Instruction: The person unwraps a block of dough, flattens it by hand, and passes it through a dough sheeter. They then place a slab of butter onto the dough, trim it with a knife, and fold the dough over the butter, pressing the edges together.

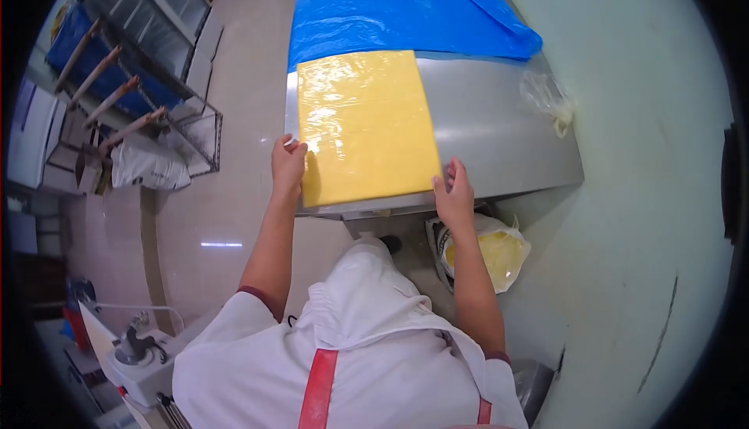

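Observation:
A flat yellow slab, shiny as if wrapped in clear film, lies on the metal table. At the slab's left edge is my left hand, its fingers curled in around a small white bit that I cannot make out. My right hand is by the near right corner, thumb tip right at the slab's edge and the other fingers bent upward, apart from the thumb. Just beyond the slab, a blue plastic sheet covers the far part of the table.
A crumpled clear plastic bag sits at the table's right edge, near the pale wall. Below my right arm stands a white bag with yellow contents. To the left are a rack with wooden bars and a white sack.

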